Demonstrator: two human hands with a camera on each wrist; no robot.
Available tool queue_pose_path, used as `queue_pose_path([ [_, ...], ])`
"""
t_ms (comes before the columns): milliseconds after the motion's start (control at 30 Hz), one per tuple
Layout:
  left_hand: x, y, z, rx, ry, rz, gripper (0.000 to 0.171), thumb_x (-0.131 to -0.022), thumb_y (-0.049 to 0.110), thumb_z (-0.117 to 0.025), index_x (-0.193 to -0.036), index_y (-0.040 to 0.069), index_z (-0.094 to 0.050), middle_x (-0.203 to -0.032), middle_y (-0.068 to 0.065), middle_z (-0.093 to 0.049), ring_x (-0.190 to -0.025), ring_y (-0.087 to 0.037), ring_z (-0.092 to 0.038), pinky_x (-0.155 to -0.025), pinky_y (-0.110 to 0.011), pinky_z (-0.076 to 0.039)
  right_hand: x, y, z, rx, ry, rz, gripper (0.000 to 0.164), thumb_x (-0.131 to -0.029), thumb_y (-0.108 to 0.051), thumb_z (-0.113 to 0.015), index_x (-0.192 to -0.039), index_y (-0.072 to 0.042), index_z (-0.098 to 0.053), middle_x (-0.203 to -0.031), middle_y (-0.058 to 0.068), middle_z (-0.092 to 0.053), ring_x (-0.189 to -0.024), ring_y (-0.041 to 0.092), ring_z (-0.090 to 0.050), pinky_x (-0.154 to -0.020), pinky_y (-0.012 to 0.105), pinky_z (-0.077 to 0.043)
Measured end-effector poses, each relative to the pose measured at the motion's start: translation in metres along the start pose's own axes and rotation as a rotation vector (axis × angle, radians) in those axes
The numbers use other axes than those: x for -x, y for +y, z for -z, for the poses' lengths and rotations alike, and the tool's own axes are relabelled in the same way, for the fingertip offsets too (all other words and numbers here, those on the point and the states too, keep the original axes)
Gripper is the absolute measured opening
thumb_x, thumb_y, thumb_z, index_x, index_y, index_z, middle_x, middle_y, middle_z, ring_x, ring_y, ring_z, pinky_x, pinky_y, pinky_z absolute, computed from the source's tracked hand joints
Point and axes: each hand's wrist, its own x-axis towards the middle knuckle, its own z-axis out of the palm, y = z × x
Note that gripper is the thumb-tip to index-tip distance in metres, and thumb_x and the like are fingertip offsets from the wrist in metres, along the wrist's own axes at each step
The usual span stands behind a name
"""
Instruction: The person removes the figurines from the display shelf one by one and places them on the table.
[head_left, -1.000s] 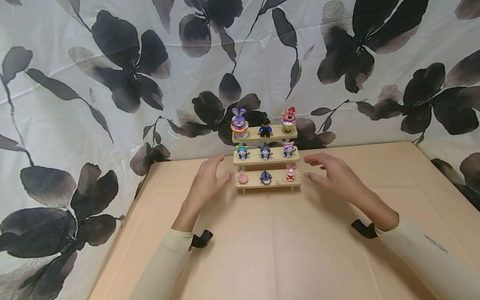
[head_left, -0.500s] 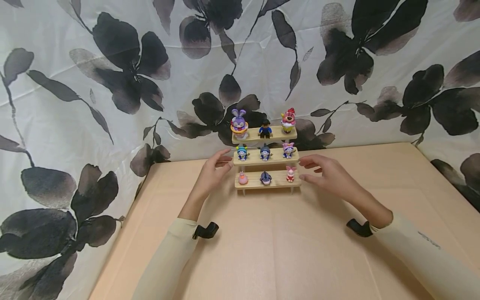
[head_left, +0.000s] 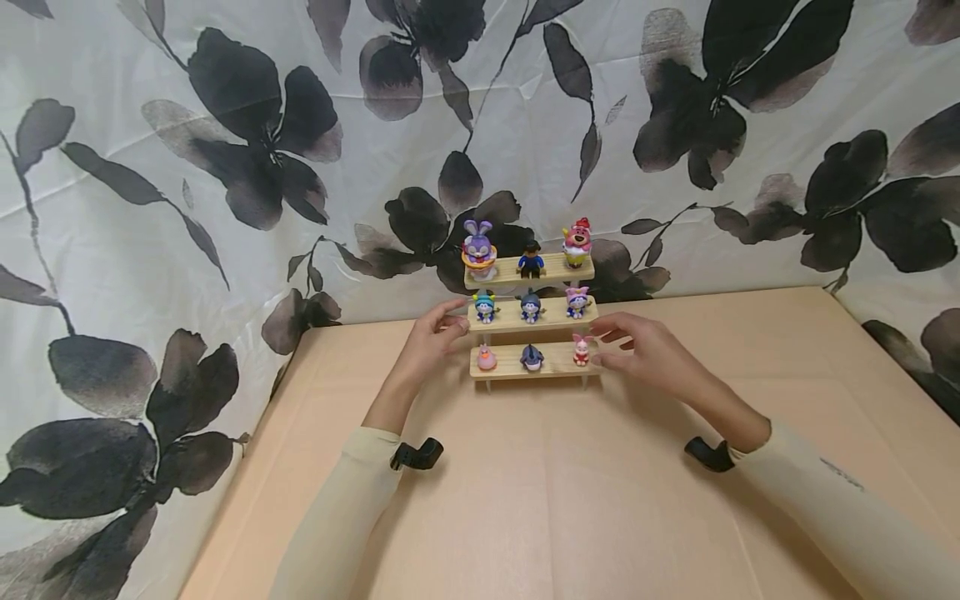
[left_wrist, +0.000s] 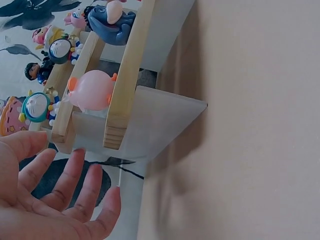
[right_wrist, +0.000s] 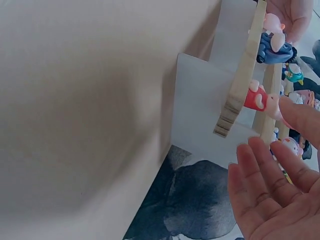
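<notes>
A three-tier wooden display shelf [head_left: 551,367] stands on the table, with small toy figures on every plank. My left hand [head_left: 431,342] is at its left end, fingertips right by the middle plank. In the left wrist view those fingers are spread and loosely bent beside the white side panel [left_wrist: 162,112]. My right hand [head_left: 648,346] is at the right end, its thumb close to the red-and-pink piglet figure [head_left: 581,350]. The right wrist view shows its relaxed fingers [right_wrist: 260,170] near the side panel. A pink figure [head_left: 486,358] and a blue donkey figure [head_left: 532,357] share the bottom plank.
The middle plank bears several blue-clad figures [head_left: 530,307]. On the top one are a purple rabbit [head_left: 478,246], a dark-haired figure [head_left: 531,260] and a pink bear [head_left: 577,242]. A floral curtain [head_left: 525,125] hangs behind the light wooden table [head_left: 540,500].
Both hands have moved inward to the ends of the shelf, the left going right and the right going left. The shelf and figures stay in place.
</notes>
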Motion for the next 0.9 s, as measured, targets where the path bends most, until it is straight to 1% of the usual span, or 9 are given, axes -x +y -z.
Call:
queue_pose_path([
  [133,-0.001,-0.001,-0.001,0.017,-0.014,-0.005,0.043,-0.101,0.021,-0.063,-0.143,0.022,-0.058,-0.121,-0.013,-0.065,-0.112,-0.024,-0.063,-0.096,-0.060,-0.049,-0.001,0.001,-0.002,-0.013,-0.002,0.016,0.043,-0.089,-0.012,-0.078,-0.128,-0.002,-0.065,-0.124,0.013,-0.068,-0.111,0.032,-0.065,-0.090,0.051,-0.055],
  [233,-0.002,-0.001,-0.002,0.029,-0.021,-0.008,0.042,-0.100,0.020,-0.064,-0.142,0.022,-0.059,-0.120,-0.012,-0.065,-0.111,-0.023,-0.062,-0.097,-0.059,-0.050,-0.001,0.000,-0.003,-0.024,-0.005,0.010,0.041,-0.089,-0.010,-0.078,-0.128,-0.004,-0.065,-0.125,0.012,-0.068,-0.112,0.031,-0.065,-0.091,0.051,-0.055],
  [400,-0.005,-0.004,-0.004,0.055,-0.019,0.028,0.039,-0.100,0.019,-0.064,-0.139,0.020,-0.061,-0.115,-0.007,-0.063,-0.110,-0.021,-0.062,-0.100,-0.056,-0.050,-0.002,-0.001,-0.005,-0.027,-0.003,0.003,0.041,-0.088,-0.008,-0.078,-0.127,-0.005,-0.066,-0.125,0.012,-0.068,-0.112,0.031,-0.065,-0.091,0.051,-0.055],
  [567,-0.007,-0.005,-0.005,0.085,-0.019,0.057,0.039,-0.100,0.017,-0.062,-0.139,0.018,-0.061,-0.110,-0.004,-0.061,-0.110,-0.020,-0.062,-0.102,-0.056,-0.049,-0.002,-0.001,-0.007,-0.021,-0.002,-0.001,0.043,-0.088,-0.009,-0.079,-0.129,-0.006,-0.066,-0.124,0.010,-0.068,-0.111,0.030,-0.065,-0.090,0.049,-0.056],
  [733,-0.008,-0.005,-0.005,0.102,-0.024,0.059,0.040,-0.100,0.015,-0.062,-0.140,0.018,-0.061,-0.110,-0.004,-0.060,-0.111,-0.022,-0.061,-0.101,-0.056,-0.049,-0.002,-0.003,-0.010,-0.026,-0.001,0.000,0.041,-0.089,-0.010,-0.078,-0.128,-0.007,-0.068,-0.121,0.010,-0.070,-0.108,0.029,-0.066,-0.089,0.050,-0.056],
  [900,-0.009,-0.006,-0.005,0.106,-0.026,0.057,0.040,-0.100,0.017,-0.064,-0.140,0.019,-0.061,-0.112,-0.005,-0.059,-0.112,-0.022,-0.060,-0.101,-0.056,-0.049,-0.004,-0.004,-0.014,-0.023,0.006,0.004,0.037,-0.091,-0.011,-0.076,-0.127,-0.007,-0.069,-0.117,0.009,-0.071,-0.106,0.028,-0.067,-0.087,0.047,-0.057],
])
